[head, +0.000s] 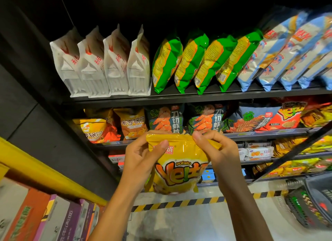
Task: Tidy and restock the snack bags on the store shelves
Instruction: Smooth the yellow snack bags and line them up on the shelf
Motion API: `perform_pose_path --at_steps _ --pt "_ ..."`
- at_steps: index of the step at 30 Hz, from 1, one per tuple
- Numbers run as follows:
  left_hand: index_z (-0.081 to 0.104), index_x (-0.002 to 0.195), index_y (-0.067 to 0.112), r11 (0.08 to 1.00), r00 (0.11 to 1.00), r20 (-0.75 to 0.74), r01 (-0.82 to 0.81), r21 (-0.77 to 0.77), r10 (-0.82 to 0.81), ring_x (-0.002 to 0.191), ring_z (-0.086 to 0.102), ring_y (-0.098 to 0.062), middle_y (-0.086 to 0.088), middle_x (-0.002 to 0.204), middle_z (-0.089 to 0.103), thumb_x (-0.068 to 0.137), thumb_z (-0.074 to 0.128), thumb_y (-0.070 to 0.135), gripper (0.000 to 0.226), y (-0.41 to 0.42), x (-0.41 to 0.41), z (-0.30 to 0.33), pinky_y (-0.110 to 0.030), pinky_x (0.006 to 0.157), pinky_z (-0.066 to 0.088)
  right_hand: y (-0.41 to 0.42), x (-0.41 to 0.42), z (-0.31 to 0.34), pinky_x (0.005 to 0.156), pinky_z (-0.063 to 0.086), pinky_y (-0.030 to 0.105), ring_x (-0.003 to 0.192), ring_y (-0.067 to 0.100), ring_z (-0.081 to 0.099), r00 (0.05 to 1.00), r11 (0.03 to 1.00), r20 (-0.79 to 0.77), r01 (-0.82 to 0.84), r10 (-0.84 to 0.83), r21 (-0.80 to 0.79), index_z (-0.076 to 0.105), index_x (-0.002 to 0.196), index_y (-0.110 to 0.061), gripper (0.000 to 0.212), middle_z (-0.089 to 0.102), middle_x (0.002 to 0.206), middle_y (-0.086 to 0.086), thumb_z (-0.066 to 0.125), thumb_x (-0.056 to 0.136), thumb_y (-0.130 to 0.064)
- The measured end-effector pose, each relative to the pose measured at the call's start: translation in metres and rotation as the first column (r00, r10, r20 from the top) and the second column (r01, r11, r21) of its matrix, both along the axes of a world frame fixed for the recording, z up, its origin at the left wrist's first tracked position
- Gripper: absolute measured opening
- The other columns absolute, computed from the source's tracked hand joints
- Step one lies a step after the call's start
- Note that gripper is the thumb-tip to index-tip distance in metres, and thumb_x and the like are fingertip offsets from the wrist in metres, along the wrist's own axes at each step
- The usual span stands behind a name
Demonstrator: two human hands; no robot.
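Two hands, my left hand (142, 155) and right hand (214, 147), pinch the yellow potato bag's (179, 170) top seam; I judge it could slip or tear.

My shelves, stocked in rows.

On the top shelf (179, 96) in front of me stand white bags (100, 64), then green bags (197, 60), then blue bags (287, 50) leaning right. The second shelf (251, 133) carries orange rice-crust bags (133, 123), dark shrimp-chip bags (167, 118) and a red bag (285, 116).
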State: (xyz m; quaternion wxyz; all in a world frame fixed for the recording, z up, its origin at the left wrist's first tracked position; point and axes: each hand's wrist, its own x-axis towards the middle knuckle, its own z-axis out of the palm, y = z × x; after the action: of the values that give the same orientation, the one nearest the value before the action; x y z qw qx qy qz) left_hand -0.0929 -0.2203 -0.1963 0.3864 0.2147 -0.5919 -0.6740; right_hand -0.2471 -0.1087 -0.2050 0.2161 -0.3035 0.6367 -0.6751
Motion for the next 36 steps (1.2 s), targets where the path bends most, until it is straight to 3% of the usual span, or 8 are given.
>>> perform_pose_path --at_steps 8,17,19,21,23,27,30,36 --pt "0.078 0.089 0.029 0.989 0.998 -0.039 -0.050 0.139 0.056 0.092 0.075 -0.019 -0.002 0.095 0.078 0.066 0.089 0.058 0.038 -0.001 -0.001 -0.005 -0.028 0.078 0.059 0.003 0.004 0.000 0.069 0.052 0.034 0.071 0.025 0.062 0.985 0.998 0.162 -0.047 0.053 -0.036 0.074 0.079 -0.010 0.049 0.060 0.073 0.021 0.069 0.082 -0.059" --pt "0.078 0.089 0.029 0.985 0.998 -0.044 -0.045 0.169 0.053 0.091 0.075 -0.017 -0.001 0.095 0.078 0.064 0.090 0.058 0.039 -0.002 -0.003 -0.010 -0.026 0.076 0.060 0.003 0.000 -0.009 0.072 0.044 0.057 0.074 0.053 0.045 0.991 0.997 0.130 -0.016 0.025 -0.071 0.046 0.076 0.010 0.083 0.041 0.076 0.034 0.066 0.085 -0.070" --pt "0.078 0.089 0.027 0.978 0.993 -0.061 -0.085 0.189 0.098 0.092 0.075 -0.019 -0.003 0.095 0.078 0.070 0.088 0.052 0.034 -0.002 -0.005 -0.011 -0.029 0.078 0.060 0.003 -0.002 -0.009 0.081 0.054 0.038 0.095 0.028 0.067 0.990 0.995 0.095 -0.099 0.100 -0.015 0.069 0.105 -0.013 0.058 0.068 0.099 0.008 0.060 0.087 -0.067" --pt "0.074 0.094 0.020 0.955 0.987 -0.088 -0.102 0.278 0.131 0.094 0.075 -0.021 -0.006 0.098 0.077 0.082 0.078 0.037 0.021 -0.004 -0.008 -0.011 -0.032 0.078 0.062 0.005 -0.001 -0.011 0.083 0.053 0.015 0.103 -0.011 0.065 0.940 0.939 0.136 -0.328 0.313 0.100 0.049 0.140 -0.036 0.063 0.067 0.115 -0.023 0.065 0.082 -0.055" --pt "0.066 0.101 0.011 0.937 0.988 -0.091 -0.085 0.338 0.123 0.096 0.075 -0.023 -0.007 0.101 0.077 0.089 0.068 0.025 0.019 -0.006 -0.010 -0.008 -0.033 0.076 0.063 0.005 0.003 -0.017 0.085 0.057 0.019 0.109 -0.008 0.067 0.897 0.888 0.194 -0.428 0.396 0.166 0.042 0.143 -0.041 0.078 0.069 0.120 -0.026 0.080 0.075 -0.048" --pt "0.052 0.141 0.019 0.978 1.000 0.011 0.023 0.207 -0.026 0.126 0.064 -0.023 -0.004 0.138 0.066 0.086 0.070 0.054 0.068 -0.020 -0.009 -0.006 -0.034 0.100 0.057 -0.001 0.004 -0.028 0.075 0.057 0.017 0.091 -0.002 0.072 0.977 0.975 0.116 -0.191 0.178 0.113 0.063 0.124 -0.021 0.056 0.077 0.099 -0.018 0.081 0.076 -0.045" --pt "0.035 0.156 0.021 0.955 0.953 0.193 0.185 0.234 -0.232 0.143 0.047 -0.022 -0.001 0.154 0.052 0.042 0.072 0.094 0.140 -0.026 -0.014 -0.003 -0.033 0.116 0.040 -0.008 -0.005 -0.035 0.102 0.054 0.054 0.113 0.019 0.067 0.947 0.987 0.318 -0.085 0.037 0.138 0.067 0.111 -0.017 0.082 0.072 0.116 -0.002 0.076 0.063 -0.083" --pt "0.041 0.145 0.027 0.888 0.902 0.186 0.315 0.336 -0.390 0.144 0.046 -0.018 0.003 0.156 0.047 0.034 0.066 0.099 0.135 -0.013 -0.014 -0.019 -0.036 0.118 0.038 -0.020 0.000 -0.043 0.101 0.051 0.065 0.111 0.041 0.069 0.884 0.985 0.468 -0.094 0.017 0.142 0.074 0.116 -0.033 0.074 0.072 0.118 0.022 0.057 0.069 -0.087"
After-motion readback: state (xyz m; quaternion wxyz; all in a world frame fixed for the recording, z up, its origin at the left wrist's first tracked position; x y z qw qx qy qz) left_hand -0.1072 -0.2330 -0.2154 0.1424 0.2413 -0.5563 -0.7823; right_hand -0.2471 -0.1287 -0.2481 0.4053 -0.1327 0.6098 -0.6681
